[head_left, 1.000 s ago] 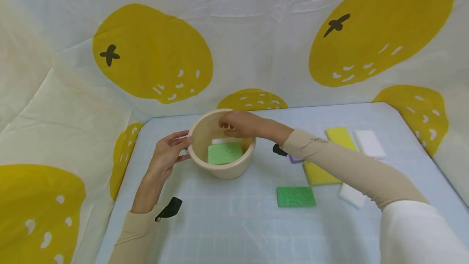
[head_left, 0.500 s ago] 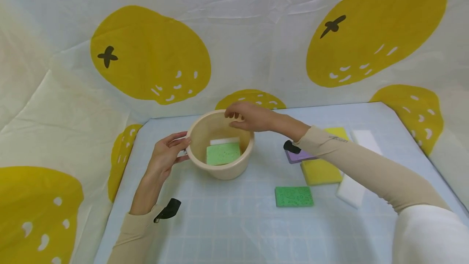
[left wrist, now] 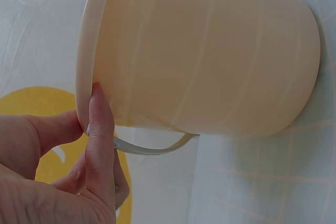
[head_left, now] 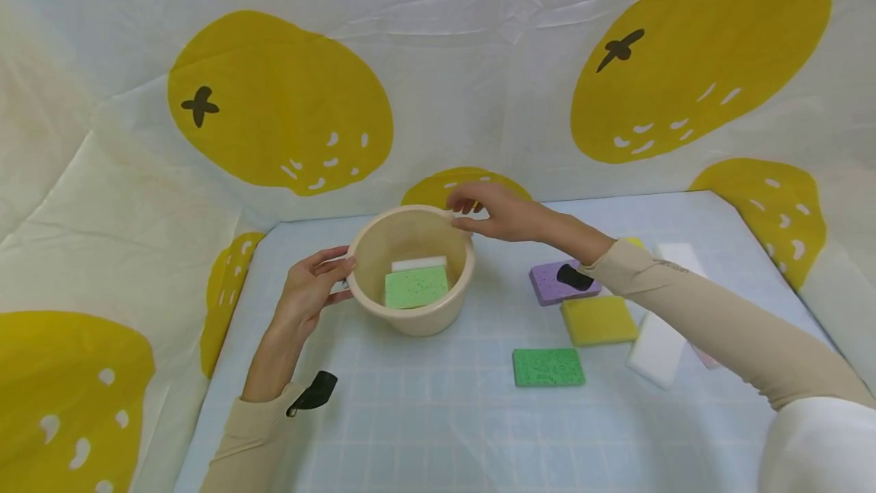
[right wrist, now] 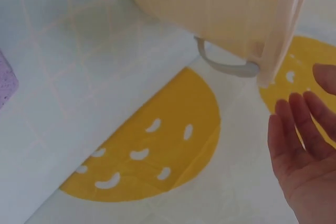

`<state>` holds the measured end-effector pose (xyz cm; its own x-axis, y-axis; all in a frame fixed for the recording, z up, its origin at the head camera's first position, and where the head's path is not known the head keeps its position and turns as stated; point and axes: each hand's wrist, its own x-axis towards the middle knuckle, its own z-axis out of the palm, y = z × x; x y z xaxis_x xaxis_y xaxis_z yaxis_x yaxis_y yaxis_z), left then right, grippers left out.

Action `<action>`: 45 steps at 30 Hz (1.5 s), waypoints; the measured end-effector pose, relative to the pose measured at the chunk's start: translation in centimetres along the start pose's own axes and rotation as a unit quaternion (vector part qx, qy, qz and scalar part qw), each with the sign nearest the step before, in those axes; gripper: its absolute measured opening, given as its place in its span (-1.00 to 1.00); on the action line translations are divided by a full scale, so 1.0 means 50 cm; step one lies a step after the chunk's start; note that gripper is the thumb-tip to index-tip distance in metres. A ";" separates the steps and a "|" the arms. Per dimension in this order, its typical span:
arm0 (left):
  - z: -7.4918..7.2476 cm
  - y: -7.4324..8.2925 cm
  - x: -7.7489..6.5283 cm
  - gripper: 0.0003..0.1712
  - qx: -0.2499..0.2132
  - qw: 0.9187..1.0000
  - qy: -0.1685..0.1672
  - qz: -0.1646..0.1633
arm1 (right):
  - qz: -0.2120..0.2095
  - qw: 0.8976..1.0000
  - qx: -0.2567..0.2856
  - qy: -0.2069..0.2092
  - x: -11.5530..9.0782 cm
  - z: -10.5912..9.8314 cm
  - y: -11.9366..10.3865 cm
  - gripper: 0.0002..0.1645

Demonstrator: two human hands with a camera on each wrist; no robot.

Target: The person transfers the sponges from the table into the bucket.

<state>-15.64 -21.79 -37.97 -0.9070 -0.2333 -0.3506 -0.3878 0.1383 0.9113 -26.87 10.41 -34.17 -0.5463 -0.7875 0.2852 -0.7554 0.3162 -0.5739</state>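
Note:
A cream bucket [head_left: 438, 318] stands on the table with its mouth tipped towards me. Inside it lie a light green sponge [head_left: 415, 287] and a white sponge [head_left: 418, 263] behind it. My left hand [head_left: 311, 287] pinches the bucket's left rim between thumb and fingers. At the far right rim hovers my right hand [head_left: 503, 211], its fingers loosely bent and holding nothing. In the right wrist view its relaxed fingers [right wrist: 297, 124] are apart from the bucket. The bucket's grey handle [left wrist: 152, 150] hangs along its back side.
Right of the bucket lie a purple sponge [head_left: 549, 280], a yellow sponge [head_left: 598, 320], a dark green sponge [head_left: 549, 367] and a white block [head_left: 657, 351]. My right sleeve [head_left: 712, 310] covers part of the further pieces. A lemon-printed cloth [head_left: 472, 97] hangs behind the table.
My right hand has lifted out of the bucket and moved right to just past its rim, uncovering the purple sponge. The left hand keeps its grip on the rim.

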 end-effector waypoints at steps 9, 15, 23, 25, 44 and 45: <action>-0.002 -0.001 0.002 -0.40 -0.008 1.000 -0.006 0.004 | 0.051 0.998 0.005 0.023 -0.061 -0.017 0.032 -0.67; -0.002 -0.002 0.002 -0.42 -0.007 1.000 -0.007 0.004 | 0.069 0.997 0.011 0.030 -0.099 -0.023 0.047 -0.66; -0.002 -0.005 0.004 -0.44 -0.021 1.000 -0.012 0.014 | 0.084 0.995 0.015 0.042 -0.140 -0.023 0.073 -0.69; -0.003 -0.006 0.005 -0.44 -0.029 0.999 -0.016 0.017 | 0.091 0.995 0.017 0.042 -0.150 -0.021 0.079 -0.69; -0.006 -0.010 0.007 -0.45 -0.035 0.999 -0.014 0.019 | 0.163 0.986 0.020 0.026 -0.249 0.010 0.148 -0.63; -0.006 -0.010 0.007 -0.45 -0.035 0.999 -0.014 0.018 | 0.166 0.986 0.021 0.025 -0.254 0.013 0.152 -0.63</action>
<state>-15.72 -22.21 -38.47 -0.9251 -0.2014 -0.3220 -0.3428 0.0779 0.9362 -25.42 22.48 -42.64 -0.7787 -0.6170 0.1138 -0.5173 0.5289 -0.6728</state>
